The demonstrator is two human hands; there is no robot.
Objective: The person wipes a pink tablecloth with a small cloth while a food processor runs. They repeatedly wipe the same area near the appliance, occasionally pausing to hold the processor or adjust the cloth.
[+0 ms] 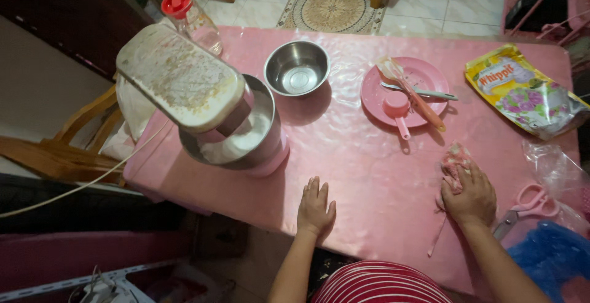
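A person in a red-and-white striped top leans over a pink worktop (369, 180), seen from above.

At the near edge, the left hand (315, 208) lies flat and spread, palm down, holding nothing. To its right, near the near right corner, the right hand (470, 195) presses down on a crumpled pink patterned cloth (455, 158); the fingers are curled over the cloth's near end, and a thin strip of it trails toward the near edge. The cloth seems to be in use for wiping the glossy cover. To do this well, it probably helps to keep the palm's weight on the cloth, keep the left hand planted so the cover does not ripple, and steer clear of the things close by.

Just right of the right hand, pink-handled scissors (522, 208) lie near clear plastic wrap (550, 165) and a blue bag (550, 257) at the right edge.

Further in, at the left edge, stands a pink stand mixer (227, 125), head tilted up, its steel bowl holding something white. A pale cord runs off to the left.

In the middle right, a pink plate (424, 72) carries a spatula (412, 91), a small pink measuring scoop (398, 107) and a metal utensil. An empty steel bowl (297, 68) sits between plate and mixer.

At the far right corner lies a yellow foil pouch (522, 88) with flowers on it. At the far left corner stands a clear bottle (193, 17) with a red cap. Beyond the worktop are tiled floor, a round mat and wooden chair legs.
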